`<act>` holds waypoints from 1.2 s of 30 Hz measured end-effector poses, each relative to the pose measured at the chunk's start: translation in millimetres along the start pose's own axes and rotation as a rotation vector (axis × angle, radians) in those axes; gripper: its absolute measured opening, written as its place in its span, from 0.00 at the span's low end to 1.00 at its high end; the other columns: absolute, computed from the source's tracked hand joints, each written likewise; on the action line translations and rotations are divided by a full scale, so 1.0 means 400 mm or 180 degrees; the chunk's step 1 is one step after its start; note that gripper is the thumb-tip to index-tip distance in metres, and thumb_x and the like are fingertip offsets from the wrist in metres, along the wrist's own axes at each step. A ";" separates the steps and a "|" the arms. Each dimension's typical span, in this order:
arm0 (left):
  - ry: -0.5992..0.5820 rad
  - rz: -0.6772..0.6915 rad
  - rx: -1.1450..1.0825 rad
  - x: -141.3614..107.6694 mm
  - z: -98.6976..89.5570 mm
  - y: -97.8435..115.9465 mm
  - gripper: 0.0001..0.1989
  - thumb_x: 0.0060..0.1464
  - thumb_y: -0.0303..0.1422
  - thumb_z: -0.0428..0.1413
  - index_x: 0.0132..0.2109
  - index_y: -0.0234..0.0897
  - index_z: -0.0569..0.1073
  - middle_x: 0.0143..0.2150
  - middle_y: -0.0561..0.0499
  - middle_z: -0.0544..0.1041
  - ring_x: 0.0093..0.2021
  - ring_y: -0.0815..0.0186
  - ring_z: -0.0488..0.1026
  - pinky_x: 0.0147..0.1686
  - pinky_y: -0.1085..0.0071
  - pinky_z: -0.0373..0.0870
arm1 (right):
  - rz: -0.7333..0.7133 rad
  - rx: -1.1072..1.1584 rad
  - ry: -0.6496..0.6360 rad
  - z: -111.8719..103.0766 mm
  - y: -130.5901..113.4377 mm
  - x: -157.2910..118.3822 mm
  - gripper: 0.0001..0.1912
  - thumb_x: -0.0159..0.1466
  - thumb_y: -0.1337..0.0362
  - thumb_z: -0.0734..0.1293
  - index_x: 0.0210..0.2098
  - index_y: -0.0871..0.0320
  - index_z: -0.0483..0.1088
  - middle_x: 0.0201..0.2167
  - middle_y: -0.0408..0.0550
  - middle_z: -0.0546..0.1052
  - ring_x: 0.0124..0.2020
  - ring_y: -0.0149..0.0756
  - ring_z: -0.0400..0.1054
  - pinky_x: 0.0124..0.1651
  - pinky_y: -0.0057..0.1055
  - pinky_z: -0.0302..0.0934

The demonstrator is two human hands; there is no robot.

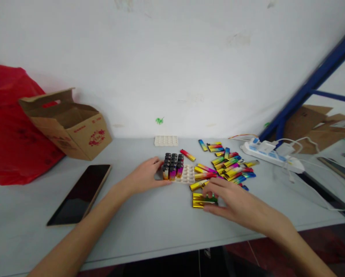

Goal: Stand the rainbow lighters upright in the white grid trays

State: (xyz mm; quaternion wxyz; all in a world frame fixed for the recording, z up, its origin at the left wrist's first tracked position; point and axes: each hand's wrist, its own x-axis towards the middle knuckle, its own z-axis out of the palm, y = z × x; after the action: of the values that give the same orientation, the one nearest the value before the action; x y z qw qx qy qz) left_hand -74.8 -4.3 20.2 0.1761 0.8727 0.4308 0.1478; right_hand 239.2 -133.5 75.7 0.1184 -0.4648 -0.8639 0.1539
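Black-topped lighters (pixel 172 167) stand upright in rows in the left part of a white tray (pixel 188 175) with round holes; its right part shows bare holes. My left hand (pixel 146 175) is closed around the tray's left end, thumb along the front edge and fingers at the left side. My right hand (pixel 226 194) is closed over shiny gold-and-green lighters (pixel 200 201) lying right of the tray's front, its fingertips curled on them. Just behind that hand lies a loose pile of colourful metallic lighters (pixel 230 165), several touching the tray's right side.
A second white tray (pixel 166 141) lies against the wall. At left are a dark-screened tablet (pixel 80 194), an open cardboard box (pixel 74 127) and a red bag (pixel 13 127). A white power strip (pixel 272 156) with cables lies at right, near a blue metal frame (pixel 305 86).
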 end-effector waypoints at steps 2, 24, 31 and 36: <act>-0.0015 -0.0008 0.0024 0.000 -0.001 0.002 0.27 0.55 0.57 0.66 0.49 0.39 0.78 0.49 0.42 0.78 0.49 0.49 0.78 0.52 0.55 0.76 | 0.0243 -0.0194 0.0069 0.045 0.010 -0.053 0.11 0.69 0.62 0.76 0.49 0.52 0.75 0.55 0.52 0.78 0.53 0.47 0.77 0.53 0.39 0.73; -0.0069 -0.0030 0.0008 -0.003 -0.004 0.008 0.27 0.55 0.56 0.66 0.49 0.39 0.78 0.49 0.41 0.78 0.50 0.48 0.77 0.52 0.56 0.75 | 0.0808 0.3895 0.1489 0.020 0.082 0.188 0.27 0.64 0.35 0.73 0.38 0.53 0.70 0.31 0.44 0.72 0.29 0.34 0.66 0.31 0.32 0.66; -0.0100 0.0005 0.0019 -0.006 0.002 0.001 0.27 0.58 0.56 0.65 0.52 0.38 0.77 0.50 0.42 0.78 0.51 0.49 0.77 0.53 0.57 0.74 | 0.0491 0.4137 0.1220 0.029 0.067 0.322 0.28 0.65 0.32 0.68 0.44 0.49 0.63 0.21 0.30 0.55 0.18 0.27 0.43 0.22 0.25 0.47; -0.0055 0.0035 -0.0016 -0.004 0.002 -0.001 0.27 0.57 0.57 0.65 0.51 0.40 0.77 0.50 0.43 0.78 0.50 0.50 0.77 0.52 0.57 0.75 | 0.0681 0.3320 0.1575 0.100 0.088 0.314 0.34 0.63 0.30 0.69 0.26 0.53 0.61 0.19 0.34 0.55 0.19 0.27 0.45 0.21 0.27 0.40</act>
State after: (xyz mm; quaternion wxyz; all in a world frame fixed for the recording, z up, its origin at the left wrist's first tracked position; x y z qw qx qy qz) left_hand -75.6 -5.5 19.0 0.1813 0.8758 0.4241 0.1422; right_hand 184.4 -16.0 33.3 0.5134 -0.4518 -0.5690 0.4567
